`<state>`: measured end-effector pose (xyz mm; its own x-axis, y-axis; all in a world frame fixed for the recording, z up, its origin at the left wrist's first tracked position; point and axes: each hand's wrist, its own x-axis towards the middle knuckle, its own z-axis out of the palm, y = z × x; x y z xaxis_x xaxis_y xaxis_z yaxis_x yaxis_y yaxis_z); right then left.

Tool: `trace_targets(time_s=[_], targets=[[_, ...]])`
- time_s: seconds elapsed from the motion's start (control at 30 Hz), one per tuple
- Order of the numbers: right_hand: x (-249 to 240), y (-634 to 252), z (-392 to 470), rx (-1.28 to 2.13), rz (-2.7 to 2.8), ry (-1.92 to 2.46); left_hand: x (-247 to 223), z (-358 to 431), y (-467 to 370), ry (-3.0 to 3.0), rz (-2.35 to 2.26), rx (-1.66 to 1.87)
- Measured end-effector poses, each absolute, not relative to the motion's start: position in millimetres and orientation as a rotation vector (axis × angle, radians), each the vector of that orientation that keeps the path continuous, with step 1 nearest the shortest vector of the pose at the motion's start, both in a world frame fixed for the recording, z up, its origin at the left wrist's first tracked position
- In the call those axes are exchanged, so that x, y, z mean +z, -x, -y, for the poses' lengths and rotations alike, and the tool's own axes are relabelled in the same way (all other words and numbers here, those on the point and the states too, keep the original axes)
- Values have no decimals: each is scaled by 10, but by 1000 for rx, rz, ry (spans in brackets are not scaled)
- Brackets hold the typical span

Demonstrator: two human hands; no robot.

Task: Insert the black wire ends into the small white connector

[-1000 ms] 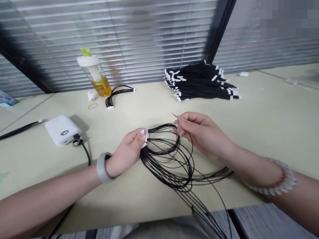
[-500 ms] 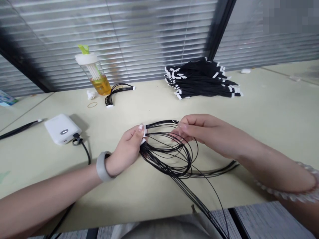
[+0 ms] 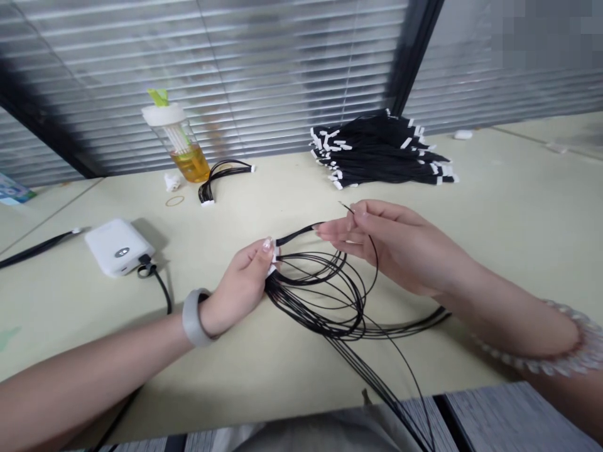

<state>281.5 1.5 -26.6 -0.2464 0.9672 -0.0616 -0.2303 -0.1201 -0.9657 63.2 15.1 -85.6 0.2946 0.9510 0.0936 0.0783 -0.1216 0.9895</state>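
My left hand (image 3: 245,273) pinches white connectors (image 3: 274,252) from which looped black wires (image 3: 343,329) fan out to the right. Between thumb and index finger, my right hand (image 3: 381,238) holds one thin black wire (image 3: 375,251), its bare tip pointing up and left. The other fingers of that hand are spread beside a black wire bundle (image 3: 299,233) coming from the connectors. Several wires hang down over the table's front edge, and others trail right beneath my right forearm.
On the table (image 3: 202,389) are a white power bank (image 3: 120,245) with a black cable, a bottle (image 3: 188,157) of amber liquid, a short wire harness (image 3: 219,172), a rubber band (image 3: 174,201) and a large pile of black harnesses (image 3: 381,154). Blinds stand behind.
My right hand has risen slightly and now holds a single wire end up, clear of the loops. My left hand has stayed almost in place on the connectors.
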Motion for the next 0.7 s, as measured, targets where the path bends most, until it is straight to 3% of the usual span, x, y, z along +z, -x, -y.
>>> trace_targets(time_s=[0.3, 0.53, 0.7], targets=[[-304, -2827, -91, 1501, 1030, 785, -842, -149, -627, -1512, -1028, 989], [-399, -2721, 1, 929, 1833, 1094, -737, -82, -658, -1714, -1056, 957], [-452, -2647, 59, 719, 2071, 1075, -691, -43, -669, -1796, -1006, 920]])
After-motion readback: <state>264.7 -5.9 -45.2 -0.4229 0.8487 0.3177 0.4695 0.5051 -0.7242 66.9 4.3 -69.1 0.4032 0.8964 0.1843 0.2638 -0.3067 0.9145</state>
